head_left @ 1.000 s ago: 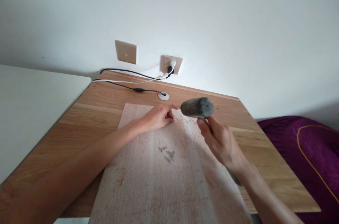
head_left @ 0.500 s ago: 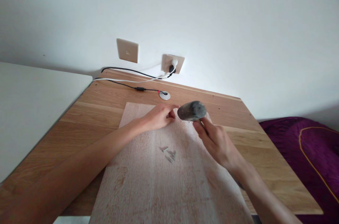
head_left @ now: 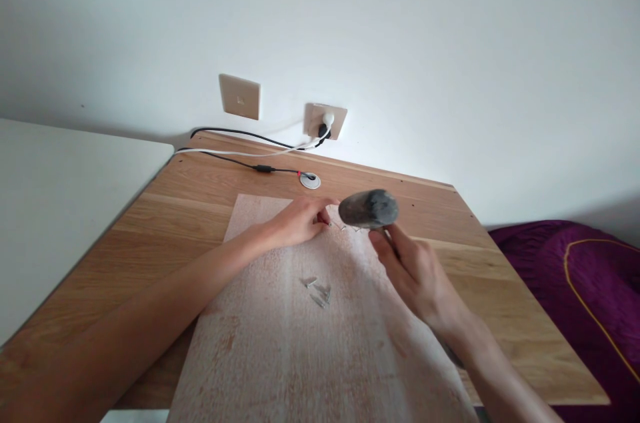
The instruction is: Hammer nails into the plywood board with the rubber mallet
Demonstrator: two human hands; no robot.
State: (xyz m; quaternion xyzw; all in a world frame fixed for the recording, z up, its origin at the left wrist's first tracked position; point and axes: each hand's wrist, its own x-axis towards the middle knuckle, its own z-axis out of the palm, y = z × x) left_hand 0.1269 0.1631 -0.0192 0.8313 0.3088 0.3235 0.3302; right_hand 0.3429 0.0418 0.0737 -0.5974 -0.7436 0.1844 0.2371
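Note:
My left hand (head_left: pixel 300 218) rests near the far end of a pale wooden board (head_left: pixel 280 343), its fingers pinched on a small nail that stands on the board. My right hand (head_left: pixel 417 273) is wrapped round the handle of a hammer, whose dark grey head (head_left: pixel 369 208) hangs just right of the left fingertips and slightly above the board. A short row of small nails (head_left: pixel 353 228) stands in the board under the hammer head. Several loose nails (head_left: pixel 317 291) lie in the middle of the board.
The board lies on a wooden desk (head_left: pixel 165 209) set against a white wall. Black and white cables (head_left: pixel 240 155) run along the desk's far edge to a wall socket (head_left: pixel 324 121). A white surface (head_left: pixel 50 203) adjoins on the left, a purple bed cover (head_left: pixel 585 276) on the right.
The hammer head dropped toward the nail at my left fingertips, then rose slightly and shifted right. My left hand stayed put.

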